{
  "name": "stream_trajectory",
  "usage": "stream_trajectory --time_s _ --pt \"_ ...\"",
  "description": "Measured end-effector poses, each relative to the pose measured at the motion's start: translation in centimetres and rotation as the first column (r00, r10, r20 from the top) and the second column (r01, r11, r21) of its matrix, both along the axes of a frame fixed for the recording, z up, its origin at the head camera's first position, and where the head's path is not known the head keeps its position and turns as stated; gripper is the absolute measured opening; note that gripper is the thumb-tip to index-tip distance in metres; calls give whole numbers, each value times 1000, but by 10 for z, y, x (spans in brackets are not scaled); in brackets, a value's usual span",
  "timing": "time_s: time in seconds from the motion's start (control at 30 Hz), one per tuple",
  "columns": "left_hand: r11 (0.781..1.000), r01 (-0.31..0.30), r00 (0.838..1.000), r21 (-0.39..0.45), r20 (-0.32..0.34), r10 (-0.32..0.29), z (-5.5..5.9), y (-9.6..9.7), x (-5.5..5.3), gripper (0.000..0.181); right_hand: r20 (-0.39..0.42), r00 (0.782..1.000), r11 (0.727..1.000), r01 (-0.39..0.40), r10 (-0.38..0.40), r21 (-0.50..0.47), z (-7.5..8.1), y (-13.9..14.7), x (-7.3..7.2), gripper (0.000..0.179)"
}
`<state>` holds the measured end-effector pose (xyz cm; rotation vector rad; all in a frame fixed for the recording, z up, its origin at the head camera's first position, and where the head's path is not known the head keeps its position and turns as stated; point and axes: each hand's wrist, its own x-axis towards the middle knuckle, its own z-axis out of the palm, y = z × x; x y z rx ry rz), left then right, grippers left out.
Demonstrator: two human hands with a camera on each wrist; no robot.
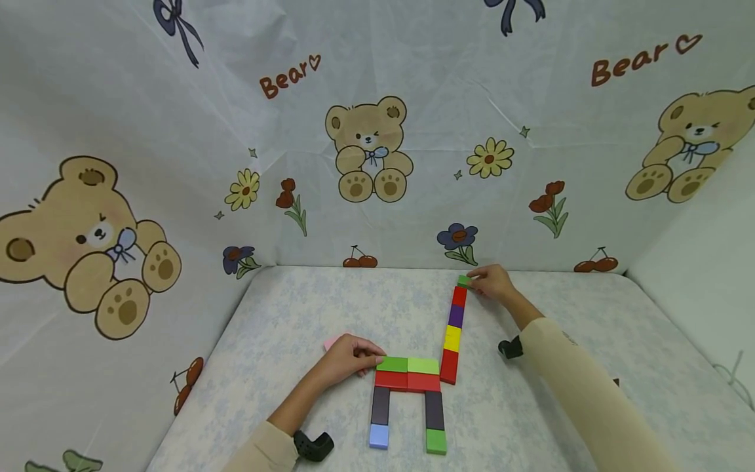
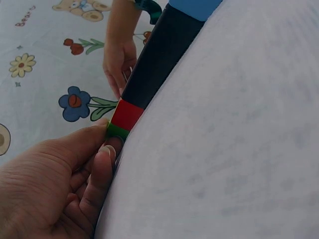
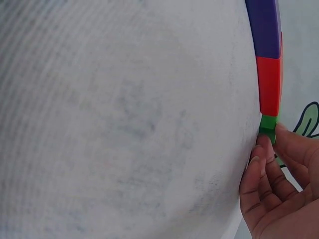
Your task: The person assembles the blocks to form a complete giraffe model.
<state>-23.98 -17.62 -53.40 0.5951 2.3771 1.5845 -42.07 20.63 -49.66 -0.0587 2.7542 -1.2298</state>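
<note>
My right hand (image 1: 492,283) pinches a small green block (image 1: 464,281) at the far end of a slanting column of blocks. Below that block the column runs red (image 1: 459,296), purple (image 1: 456,316), yellow (image 1: 451,339) and red (image 1: 449,366). In the right wrist view, thumb and fingertips close on the green block (image 3: 268,128), which touches the red one. My left hand (image 1: 352,357) pinches the left end of a green block (image 1: 392,364) between thumb and finger. Beside it lies a light green block (image 1: 423,366), with two red blocks (image 1: 392,380) along their near side.
Two dark blocks (image 1: 380,406) extend toward me like legs, ending in a blue block (image 1: 379,436) and a green block (image 1: 436,441). Part of a pink piece (image 1: 331,341) shows behind my left hand. A bear-printed cloth (image 1: 377,236) hangs behind the table's far edge.
</note>
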Motion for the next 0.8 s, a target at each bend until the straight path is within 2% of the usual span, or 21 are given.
stream_trajectory --time_s 0.37,0.8 --pt "1000 4 1000 -6 -4 -4 1 -1 -2 12 -2 999 999 -48 48 13 1 1 -2 32" --pt "1000 -1 1000 -4 -5 1 -2 0 -1 11 22 999 999 -43 43 1 1 0 3 31"
